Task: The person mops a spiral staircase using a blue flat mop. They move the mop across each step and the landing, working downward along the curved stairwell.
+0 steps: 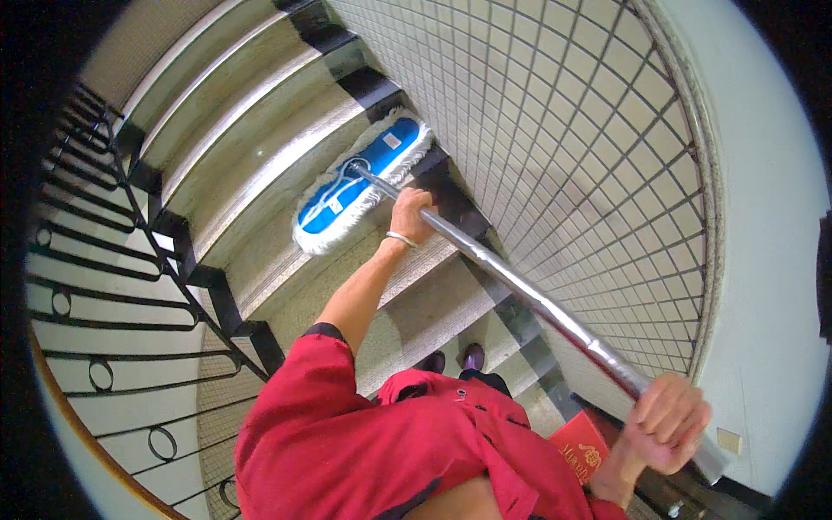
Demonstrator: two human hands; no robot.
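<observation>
A dust mop with a blue backing and white fringe lies across a stair step, one end close to the tiled wall. White strings are tied around its middle, where a shiny metal handle joins it. My left hand, with a light bracelet at the wrist, is closed around the lower part of the handle, near the mop head. Farther up, close to the handle's top end at the lower right, my right hand grips it; this hand is slightly blurred.
Stone steps with dark edges rise ahead. A black metal railing with a brown handrail runs along the left, a tiled wall along the right. A red printed box or bag is at the lower right. My shoes stand on a lower step.
</observation>
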